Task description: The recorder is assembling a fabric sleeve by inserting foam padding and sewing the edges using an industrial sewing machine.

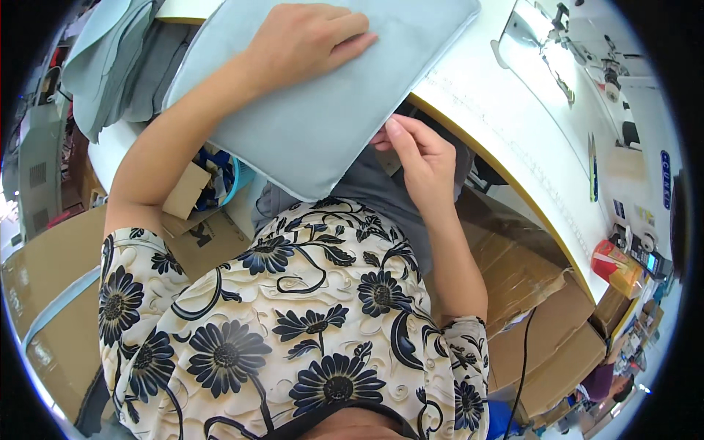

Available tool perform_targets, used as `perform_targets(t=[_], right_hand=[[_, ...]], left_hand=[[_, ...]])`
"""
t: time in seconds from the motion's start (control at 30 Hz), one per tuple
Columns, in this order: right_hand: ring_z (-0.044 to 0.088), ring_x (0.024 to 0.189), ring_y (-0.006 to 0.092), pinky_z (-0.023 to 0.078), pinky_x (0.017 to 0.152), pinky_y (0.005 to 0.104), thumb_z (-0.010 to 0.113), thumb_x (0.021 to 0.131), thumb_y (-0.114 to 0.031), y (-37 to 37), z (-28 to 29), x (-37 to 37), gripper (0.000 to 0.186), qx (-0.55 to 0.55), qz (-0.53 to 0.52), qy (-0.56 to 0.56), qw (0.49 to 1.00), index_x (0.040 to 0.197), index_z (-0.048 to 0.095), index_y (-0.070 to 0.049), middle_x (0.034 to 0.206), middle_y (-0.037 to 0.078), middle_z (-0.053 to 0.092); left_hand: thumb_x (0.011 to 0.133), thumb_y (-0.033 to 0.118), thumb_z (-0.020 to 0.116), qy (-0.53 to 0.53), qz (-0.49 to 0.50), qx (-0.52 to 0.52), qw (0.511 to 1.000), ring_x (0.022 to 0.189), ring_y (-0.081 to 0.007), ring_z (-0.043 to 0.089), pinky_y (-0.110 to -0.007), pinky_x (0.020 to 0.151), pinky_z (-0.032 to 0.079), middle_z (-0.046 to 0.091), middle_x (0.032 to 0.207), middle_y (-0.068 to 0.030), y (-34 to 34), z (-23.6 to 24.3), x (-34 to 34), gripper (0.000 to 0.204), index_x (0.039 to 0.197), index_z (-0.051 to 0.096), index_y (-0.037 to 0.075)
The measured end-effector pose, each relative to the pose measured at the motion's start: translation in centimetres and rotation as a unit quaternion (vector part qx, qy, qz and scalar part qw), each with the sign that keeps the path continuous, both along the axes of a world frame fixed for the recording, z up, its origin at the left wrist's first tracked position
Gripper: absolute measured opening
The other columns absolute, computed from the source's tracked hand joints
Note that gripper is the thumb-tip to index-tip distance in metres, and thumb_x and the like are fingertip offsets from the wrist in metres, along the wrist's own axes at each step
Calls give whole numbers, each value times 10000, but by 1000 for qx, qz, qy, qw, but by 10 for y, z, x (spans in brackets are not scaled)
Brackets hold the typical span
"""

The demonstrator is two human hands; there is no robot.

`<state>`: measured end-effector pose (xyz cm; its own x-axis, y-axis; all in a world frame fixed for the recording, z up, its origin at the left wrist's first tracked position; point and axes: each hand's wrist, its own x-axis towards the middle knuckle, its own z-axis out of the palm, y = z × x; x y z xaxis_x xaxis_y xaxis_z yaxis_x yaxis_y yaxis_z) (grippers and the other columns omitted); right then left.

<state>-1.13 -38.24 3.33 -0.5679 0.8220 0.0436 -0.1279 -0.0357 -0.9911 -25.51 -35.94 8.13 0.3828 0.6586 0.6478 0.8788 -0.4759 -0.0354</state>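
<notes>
A light blue-grey fabric panel (293, 125) with a seamed, piped-looking edge hangs partly off the white table, one corner reaching my lap. My left hand (312, 37) lies on top of it near the far side, thumb apart and fingers loosely bent, with no cloth gathered in them. At the panel's right edge, my right hand (419, 150) pinches the seam between thumb and fingers. The fingertips under that edge are partly hidden.
A curved white worktable (506, 125) with a yellow-brown edge holds a sewing machine (568, 55) at the far right. Stacked grey-blue cut fabric (110, 70) hangs at the left. Cardboard (524, 308) and a blue bin (238, 180) stand below. A black cable (525, 367) runs at lower right.
</notes>
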Motion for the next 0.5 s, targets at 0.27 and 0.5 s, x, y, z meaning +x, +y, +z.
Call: perform_targets(t=[0.27,0.5], right_hand=[[669,823,129,526,742,254,584,995,-123,-16,-20,-3,190,-95,27,27,995,1043,678,36,908,70,706],[676,833,127,534,764,259,595,991,-139,-32,-27,-5,198,-72,55,-30,995,1014,682,38,903,74,710]], left_hand=[[874,225,712,2,35,-27,999,582,-254,627,-349,509,476,646,693,-60,-9,-7,3,147,866,671,84],[933,253,568,-34,115,-191,974,670,-353,654,-451,586,495,644,704,-171,5,20,12,238,836,581,35]])
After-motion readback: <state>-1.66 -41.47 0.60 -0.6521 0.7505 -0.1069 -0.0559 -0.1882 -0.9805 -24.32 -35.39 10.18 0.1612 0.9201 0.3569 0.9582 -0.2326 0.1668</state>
